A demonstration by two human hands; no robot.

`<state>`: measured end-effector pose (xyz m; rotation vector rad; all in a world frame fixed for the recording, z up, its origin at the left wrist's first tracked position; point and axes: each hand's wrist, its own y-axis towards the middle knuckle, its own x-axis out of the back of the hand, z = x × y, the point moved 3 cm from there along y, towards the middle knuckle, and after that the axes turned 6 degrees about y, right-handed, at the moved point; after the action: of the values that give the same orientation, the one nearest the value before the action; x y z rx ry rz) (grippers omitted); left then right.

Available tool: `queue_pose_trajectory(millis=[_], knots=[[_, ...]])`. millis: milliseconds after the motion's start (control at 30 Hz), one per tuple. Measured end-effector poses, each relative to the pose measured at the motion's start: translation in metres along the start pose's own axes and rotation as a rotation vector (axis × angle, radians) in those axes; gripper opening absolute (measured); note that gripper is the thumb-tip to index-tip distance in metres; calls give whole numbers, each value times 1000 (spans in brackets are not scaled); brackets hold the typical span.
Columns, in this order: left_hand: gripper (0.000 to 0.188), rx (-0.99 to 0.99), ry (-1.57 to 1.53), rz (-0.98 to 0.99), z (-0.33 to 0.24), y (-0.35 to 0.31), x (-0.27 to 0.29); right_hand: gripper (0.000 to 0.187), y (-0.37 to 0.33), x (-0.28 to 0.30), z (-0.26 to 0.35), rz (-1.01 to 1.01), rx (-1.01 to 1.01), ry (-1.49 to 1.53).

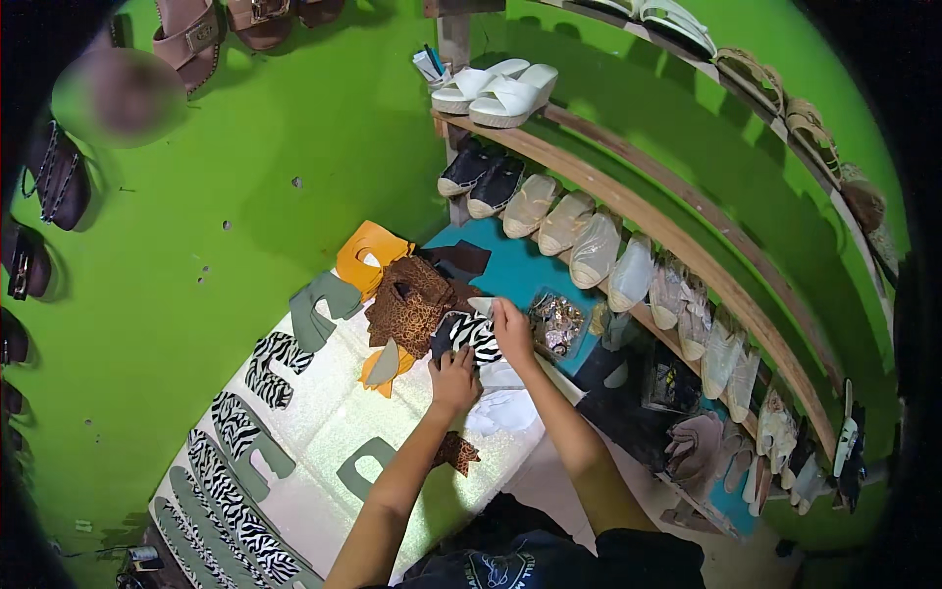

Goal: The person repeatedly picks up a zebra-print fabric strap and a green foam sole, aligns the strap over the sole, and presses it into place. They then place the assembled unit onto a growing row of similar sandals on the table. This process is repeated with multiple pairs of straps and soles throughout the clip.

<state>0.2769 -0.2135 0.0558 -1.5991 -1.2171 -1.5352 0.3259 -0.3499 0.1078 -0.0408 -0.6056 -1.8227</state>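
Observation:
Over the far part of the table, my right hand (512, 332) pinches a small pale grey cut piece (480, 305) at the edge of a zebra-striped piece (475, 339). My left hand (455, 381) lies with its fingers outstretched on the near left side of that striped piece, beside a dark patch (440, 341). Leopard-print cut pieces (412, 299) are heaped just left of my hands. Orange cut pieces (388, 365) with a grey half-round piece on top lie next to the heap.
The white table (329, 432) bears zebra-striped strips (240, 491) and a green-grey cutout (366, 466). A clear box of metal fittings (557, 322) stands right of my hands. Wooden shelves (638, 201) with wrapped shoes line the right wall. Sandals hang on the green wall.

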Motion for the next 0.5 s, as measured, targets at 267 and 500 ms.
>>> queue_pose_trajectory(millis=[267,500], knots=[[48,140,-315,-368,10,-15,56,24,-44,-15,34,76,-30,86],[50,254,-510,-409,33,-64,87,27,-87,-56,72,247,213,185]])
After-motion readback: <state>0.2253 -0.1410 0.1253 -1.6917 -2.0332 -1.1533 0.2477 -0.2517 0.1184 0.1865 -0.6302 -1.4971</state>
